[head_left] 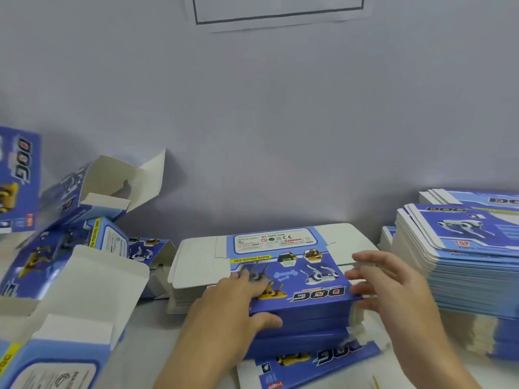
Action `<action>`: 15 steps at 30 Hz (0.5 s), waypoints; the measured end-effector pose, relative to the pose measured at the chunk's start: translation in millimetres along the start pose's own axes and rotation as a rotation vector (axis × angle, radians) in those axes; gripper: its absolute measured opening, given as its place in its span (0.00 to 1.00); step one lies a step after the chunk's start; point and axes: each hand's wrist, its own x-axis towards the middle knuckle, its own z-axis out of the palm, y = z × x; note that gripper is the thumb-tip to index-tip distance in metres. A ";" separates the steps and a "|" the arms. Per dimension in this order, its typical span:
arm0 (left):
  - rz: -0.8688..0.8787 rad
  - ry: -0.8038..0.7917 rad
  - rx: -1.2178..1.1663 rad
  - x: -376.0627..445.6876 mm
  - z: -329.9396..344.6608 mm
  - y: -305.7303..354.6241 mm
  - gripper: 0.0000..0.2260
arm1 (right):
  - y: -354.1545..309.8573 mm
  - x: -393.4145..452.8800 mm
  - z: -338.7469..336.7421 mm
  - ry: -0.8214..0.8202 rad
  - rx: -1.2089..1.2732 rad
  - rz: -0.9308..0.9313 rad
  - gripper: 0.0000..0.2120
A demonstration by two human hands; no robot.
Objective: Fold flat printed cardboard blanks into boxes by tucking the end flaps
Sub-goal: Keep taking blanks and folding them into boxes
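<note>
Head view: centre-bottom of frame, a stack of flat blue "DOG" cardboard blanks (292, 279) sits on the white table (146, 341), with the left hand (238, 299) resting on the top blank, fingers spread flat and thumb at the near edge. Right hand (393, 287) touches the stack's right edge with straight, relaxed fingers, gripping nothing. Opened folded boxes (92, 209) lie at left; a taller blank stack (466, 248) stands at right.

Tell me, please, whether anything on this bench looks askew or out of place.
One flat blank lies skewed beneath the centre stack, poking out toward the near edge. The folded boxes at left are tumbled with flaps open.
</note>
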 end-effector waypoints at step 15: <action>0.208 0.868 -0.199 -11.9 -10.7 26.2 0.08 | -7.5 -19.9 29.0 -0.260 0.222 -0.098 0.12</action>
